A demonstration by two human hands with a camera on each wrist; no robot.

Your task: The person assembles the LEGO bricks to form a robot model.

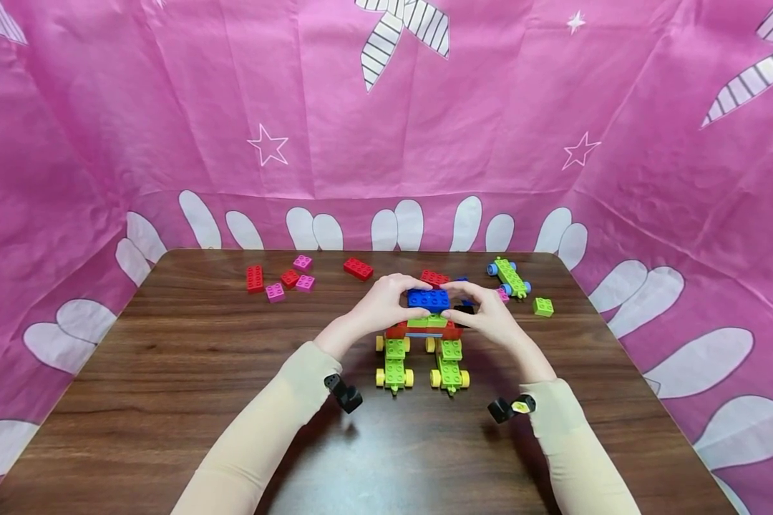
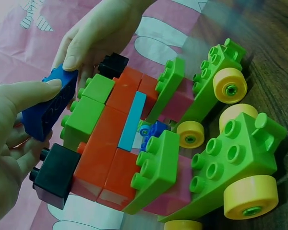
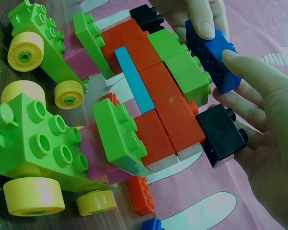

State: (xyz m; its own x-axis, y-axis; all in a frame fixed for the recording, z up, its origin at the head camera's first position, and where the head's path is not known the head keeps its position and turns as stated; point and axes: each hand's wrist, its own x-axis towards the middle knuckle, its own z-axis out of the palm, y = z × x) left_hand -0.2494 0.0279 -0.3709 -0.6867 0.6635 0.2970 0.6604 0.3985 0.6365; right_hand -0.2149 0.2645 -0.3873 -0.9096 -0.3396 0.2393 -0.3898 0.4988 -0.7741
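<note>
Both hands pinch a blue brick (image 1: pixel 428 300) between fingers and thumbs, the left hand (image 1: pixel 381 304) at one end and the right hand (image 1: pixel 492 315) at the other. Just beyond the studs of two green bricks (image 2: pixel 89 115), the blue brick appears slightly apart from them in the wrist views. Those green bricks top a layer of red bricks (image 3: pixel 168 103), with a light blue strip (image 3: pixel 134 79) on its face. Black bricks (image 2: pixel 57 175) stick out at both sides. Below, pink bricks (image 2: pixel 175 184) join the body to two green wheeled bases (image 1: pixel 395 366) with yellow wheels.
Loose red bricks (image 1: pixel 255 279) and pink bricks (image 1: pixel 275 292) lie at the back left. A green car base (image 1: pixel 509 277) with blue wheels and a green brick (image 1: pixel 543 307) lie at the back right. Pink patterned cloth (image 1: pixel 425 143) surrounds the wooden table (image 1: pixel 167 372).
</note>
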